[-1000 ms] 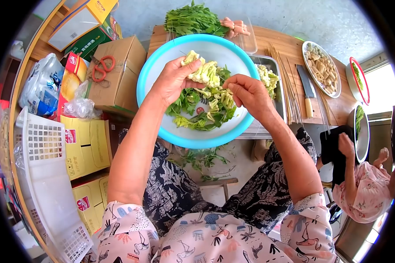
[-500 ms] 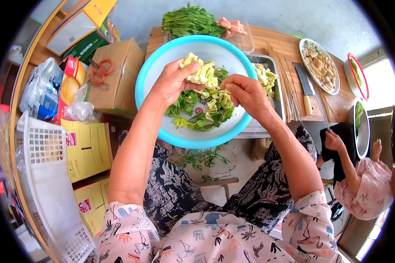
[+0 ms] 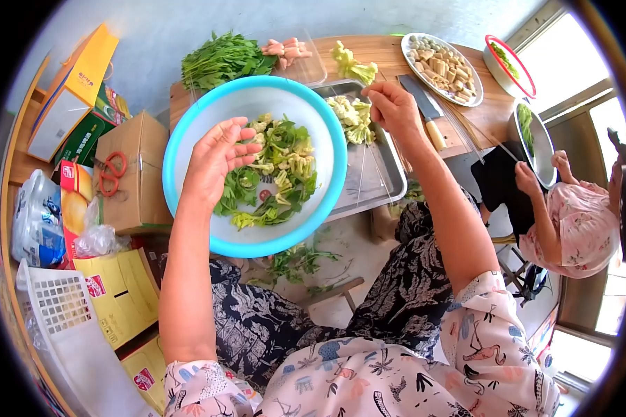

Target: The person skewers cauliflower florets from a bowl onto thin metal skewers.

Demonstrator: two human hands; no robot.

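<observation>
Shifted from the left hand (image 3: 212, 158), whose fingers are loosely spread, cauliflower (image 3: 353, 67) slants just beyond the nearer right hand (image 3: 398, 112), its fingers narrow, their hold unclear.

Basin (image 3: 336, 156): just left of the tray (image 3: 379, 182), with leaves (image 3: 247, 187) in it.
Box (image 3: 124, 201): left of the basin, with scissors (image 3: 113, 174) on it.
Greens (image 3: 222, 61): on the table (image 3: 388, 62), behind the basin.
Meat (image 3: 286, 51): in a tub (image 3: 316, 69), right of the greens.
Tray: holds cauliflower (image 3: 352, 118) in its back part.
Knife (image 3: 421, 97): on the table, right of the tray, before the plate (image 3: 477, 96).
Bowl (image 3: 546, 163): right of the knife.
Crate (image 3: 73, 340): at the left, before the box.
Person (image 3: 574, 229): at the far right, before the bowl.
</observation>
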